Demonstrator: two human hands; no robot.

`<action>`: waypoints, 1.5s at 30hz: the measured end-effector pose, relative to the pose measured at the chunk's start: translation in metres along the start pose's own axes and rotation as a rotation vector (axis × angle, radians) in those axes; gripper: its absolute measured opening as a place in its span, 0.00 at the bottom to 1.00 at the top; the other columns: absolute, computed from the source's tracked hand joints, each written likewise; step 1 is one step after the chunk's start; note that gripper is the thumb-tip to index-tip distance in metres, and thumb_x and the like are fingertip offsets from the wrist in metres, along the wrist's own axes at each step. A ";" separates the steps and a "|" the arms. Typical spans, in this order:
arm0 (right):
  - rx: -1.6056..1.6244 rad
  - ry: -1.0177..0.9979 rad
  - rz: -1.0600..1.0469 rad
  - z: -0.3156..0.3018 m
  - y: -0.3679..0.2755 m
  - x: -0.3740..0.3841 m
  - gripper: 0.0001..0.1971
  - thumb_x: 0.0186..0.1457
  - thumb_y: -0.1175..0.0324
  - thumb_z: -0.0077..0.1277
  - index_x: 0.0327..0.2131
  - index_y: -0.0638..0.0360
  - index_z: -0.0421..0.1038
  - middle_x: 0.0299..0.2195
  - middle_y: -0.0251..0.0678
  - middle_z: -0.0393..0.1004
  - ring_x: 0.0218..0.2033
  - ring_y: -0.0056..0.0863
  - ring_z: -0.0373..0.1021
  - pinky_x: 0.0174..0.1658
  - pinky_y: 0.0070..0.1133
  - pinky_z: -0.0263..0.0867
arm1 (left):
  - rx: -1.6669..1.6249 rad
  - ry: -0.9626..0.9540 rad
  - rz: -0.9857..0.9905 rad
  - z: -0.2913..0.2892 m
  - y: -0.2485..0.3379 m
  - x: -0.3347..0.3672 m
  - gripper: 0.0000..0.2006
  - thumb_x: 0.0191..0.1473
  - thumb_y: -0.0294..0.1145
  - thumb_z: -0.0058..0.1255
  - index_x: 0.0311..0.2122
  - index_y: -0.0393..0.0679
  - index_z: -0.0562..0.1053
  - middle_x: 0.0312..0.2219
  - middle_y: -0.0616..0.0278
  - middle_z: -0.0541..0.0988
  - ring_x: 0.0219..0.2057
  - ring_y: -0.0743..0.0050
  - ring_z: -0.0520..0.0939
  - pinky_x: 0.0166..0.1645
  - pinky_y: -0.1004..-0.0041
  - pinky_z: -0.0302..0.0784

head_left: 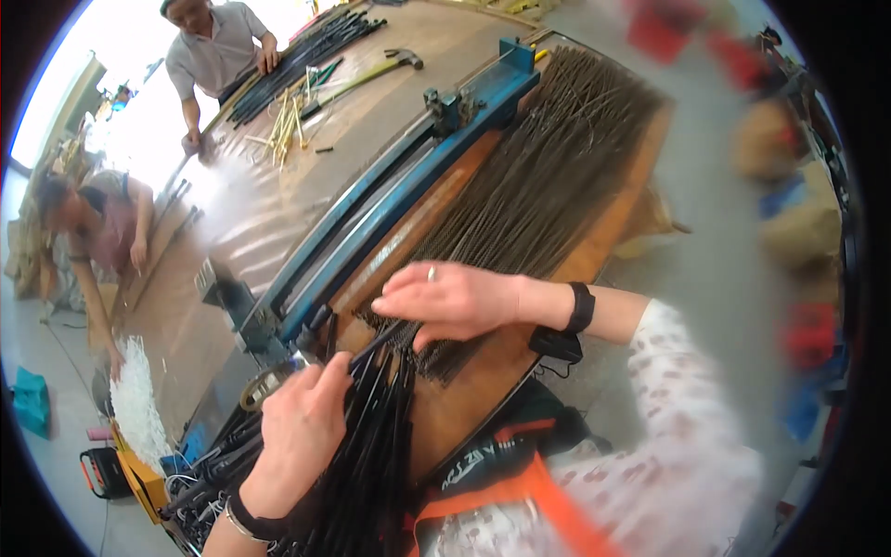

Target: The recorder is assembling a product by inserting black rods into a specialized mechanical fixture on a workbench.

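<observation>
Left hand [304,427]: fingers curled shut around a thin black rod [378,342], which slants up from the fist, over the tabletop [445,422], toward the right hand [455,302]. Right fingers extended, thumb apart, loosely open; can't tell if they touch the rod. Risks, judged: rod could slip or swing if the left grip loosens, since no firm second hold shows. Its tip could snag the dark rod pile [548,176] just beyond. Black rod bundle [376,436] lies loose below the hands; a forearm brush could scatter it. Knuckles might knock the blue metal frame [320,269] close by. Containers: yellow box [139,483], lower left, contents unclear; white heap [139,399] beside it, can't tell if inside anything. Teal bag [31,401] on floor, contents hidden.
</observation>
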State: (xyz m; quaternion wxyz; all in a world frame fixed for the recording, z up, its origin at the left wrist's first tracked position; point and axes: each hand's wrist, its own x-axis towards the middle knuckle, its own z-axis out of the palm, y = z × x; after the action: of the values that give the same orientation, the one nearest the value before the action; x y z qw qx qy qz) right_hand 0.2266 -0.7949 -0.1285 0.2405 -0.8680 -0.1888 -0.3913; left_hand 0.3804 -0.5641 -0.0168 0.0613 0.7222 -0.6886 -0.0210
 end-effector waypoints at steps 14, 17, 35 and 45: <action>-0.287 -0.056 0.226 -0.102 0.083 -0.024 0.22 0.52 0.55 0.63 0.49 0.51 0.76 0.30 0.37 0.80 0.30 0.37 0.78 0.35 0.25 0.75 | 0.065 0.033 0.167 0.012 -0.022 0.109 0.14 0.55 0.26 0.50 0.48 0.43 0.71 0.27 0.56 0.72 0.30 0.53 0.79 0.33 0.60 0.76; -0.382 -0.007 0.500 -0.136 0.119 -0.058 0.19 0.51 0.53 0.64 0.43 0.51 0.80 0.27 0.38 0.80 0.27 0.35 0.77 0.32 0.25 0.72 | 0.044 0.096 0.188 0.008 -0.015 0.117 0.14 0.55 0.26 0.51 0.48 0.42 0.71 0.27 0.56 0.72 0.30 0.53 0.79 0.33 0.60 0.76; -0.631 0.406 0.138 -0.129 0.093 -0.045 0.06 0.47 0.67 0.65 0.29 0.52 0.78 0.15 0.30 0.64 0.15 0.30 0.66 0.20 0.26 0.63 | 0.003 0.021 0.138 0.021 -0.022 0.111 0.21 0.52 0.21 0.51 0.53 0.39 0.68 0.29 0.50 0.74 0.34 0.47 0.79 0.37 0.58 0.77; -0.565 0.081 0.283 -0.113 0.117 -0.055 0.07 0.52 0.63 0.60 0.36 0.50 0.79 0.22 0.36 0.76 0.22 0.36 0.74 0.28 0.28 0.70 | 0.031 -0.023 0.093 0.019 -0.018 0.101 0.14 0.53 0.24 0.50 0.45 0.41 0.68 0.30 0.51 0.74 0.34 0.46 0.78 0.36 0.55 0.76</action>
State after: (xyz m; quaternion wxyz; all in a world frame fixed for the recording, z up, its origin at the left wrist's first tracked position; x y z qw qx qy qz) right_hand 0.1864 -0.9612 -0.1368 0.0491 -0.9017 0.0596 -0.4254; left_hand 0.4008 -0.6656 -0.0326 0.0429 0.6900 -0.7224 -0.0158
